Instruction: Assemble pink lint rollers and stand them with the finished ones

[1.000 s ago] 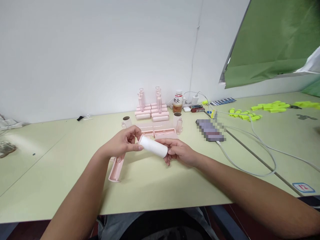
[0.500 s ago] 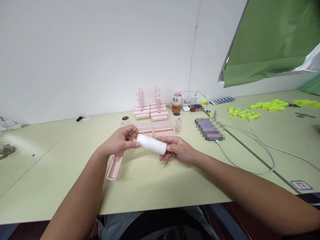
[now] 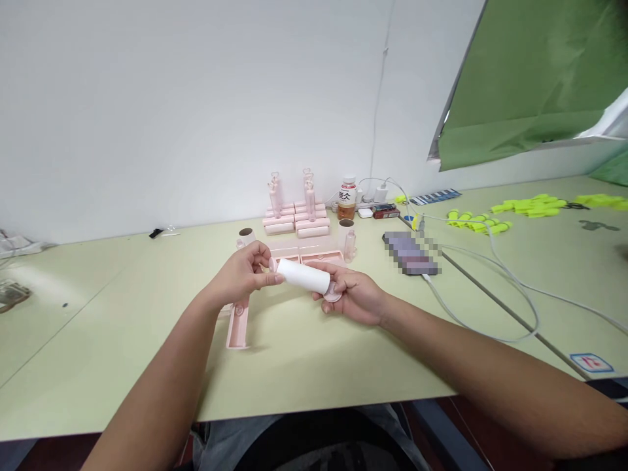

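Gripping the roll (image 3: 303,276) from both ends, the two hands hold it above the table (image 3: 314,379), left end higher than right in the view. Left hand (image 3: 245,271): closed, fingers curled at the left cap (image 3: 273,264), thumb along the roll's near side. Right hand (image 3: 362,297): partly closed, thumb at the right cap (image 3: 333,294), fingers reaching behind and below the roll.

Change against 0.5 s ago: both caps now show as flat pink discs standing out at the ends, where only thin rims were visible. Right cap sits tilted, some of its face exposed; whether either cap is fully free of the roll, cannot tell. Roll itself has shifted slightly right and up in the view.

Trough (image 3: 238,327), below the left hand, has also moved right and points more directly toward the person. Its upper end is hidden by the hand; cannot tell whether the hand supports it.

Unchanged: pink boxes (image 3: 313,229) stacked near the wall, bottle (image 3: 346,201) just right of them, phone (image 3: 409,255) lying well right of the roll.
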Demonstrator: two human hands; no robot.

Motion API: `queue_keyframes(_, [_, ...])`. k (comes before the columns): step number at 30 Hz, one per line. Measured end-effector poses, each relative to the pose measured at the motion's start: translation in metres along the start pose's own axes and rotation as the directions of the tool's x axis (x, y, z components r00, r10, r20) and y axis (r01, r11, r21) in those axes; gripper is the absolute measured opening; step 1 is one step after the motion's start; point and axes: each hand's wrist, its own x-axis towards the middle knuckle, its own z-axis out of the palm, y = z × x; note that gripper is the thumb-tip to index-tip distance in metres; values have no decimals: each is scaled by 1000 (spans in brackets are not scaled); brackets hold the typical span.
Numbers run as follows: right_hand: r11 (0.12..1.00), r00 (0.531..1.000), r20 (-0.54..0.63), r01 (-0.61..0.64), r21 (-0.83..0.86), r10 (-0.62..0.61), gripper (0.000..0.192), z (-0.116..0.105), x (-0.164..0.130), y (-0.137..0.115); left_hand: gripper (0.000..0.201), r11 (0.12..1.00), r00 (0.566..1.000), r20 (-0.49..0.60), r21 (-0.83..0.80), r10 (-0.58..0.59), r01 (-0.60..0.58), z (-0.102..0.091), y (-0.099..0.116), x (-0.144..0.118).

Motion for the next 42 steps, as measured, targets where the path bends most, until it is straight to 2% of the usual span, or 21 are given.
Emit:
queue_keyframes(3, [1000, 997, -79, 8, -26, -10, 54, 5, 1, 1, 46, 1000, 1000, -10, 6, -17, 17, 4, 3, -1])
queue_keyframes(8, [976, 991, -132, -30, -215, 2, 25, 6, 3, 9, 39, 998, 999, -45, 66, 6, -3, 9, 9, -5])
queue_keyframes(12, [986, 982, -190, -19, -165, -13, 13, 2, 3, 10, 32, 999, 998, -63, 51, 13, -10, 10, 16, -9])
queue_keyframes(15, [998, 994, -107, -7, -68, 0, 19, 2, 0, 6, 26, 994, 998, -37, 100, 45, -41, 15, 20, -12])
queue_keyframes(17, [999, 1000, 9, -16, -47, 17, 32, 4, -3, 5, 22, 978, 991, 56, 158, 125, -132, 22, 21, -13])
queue_keyframes(19, [997, 993, 110, -39, -69, 46, 42, 5, -5, 6, 18, 945, 962, 141, 201, 234, -259, 30, 23, -13])
queue_keyframes(21, [994, 985, 157, -52, -100, 67, 44, 5, -5, 8, 16, 916, 940, 165, 226, 299, -331, 36, 23, -13])
queue_keyframes(25, [994, 992, 125, 6, -113, 8, 31, 2, -1, 12, 17, 907, 937, 151, 242, 314, -343, 39, 20, -12])
queue_keyframes(29, [988, 994, 108, 13, -153, 3, 25, 2, 0, 11, 18, 891, 914, 176, 218, 365, -398, 37, 18, -12])
queue_keyframes(31, [978, 997, 69, 33, -206, -19, 23, 3, -1, 9, 20, 908, 932, 132, 214, 338, -360, 36, 19, -12])
queue_keyframes(34, [924, 996, -29, 72, -375, -89, 18, 5, -2, 5, 34, 967, 979, 0, 157, 202, -199, 33, 21, -13])
queue_keyframes(35, [890, 994, -45, 66, -451, -97, 17, 5, -3, 5, 36, 979, 986, -15, 127, 165, -162, 32, 21, -12])
queue_keyframes(39, [726, 998, -42, -1, -688, -38, 15, 5, -5, 2, 23, 989, 992, 65, 97, 108, -114, 27, 21, -11])
queue_keyframes(42, [587, 999, -28, -48, -808, 43, 19, 2, -6, -4, 27, 994, 995, 80, 89, 51, -58, 25, 23, -12])
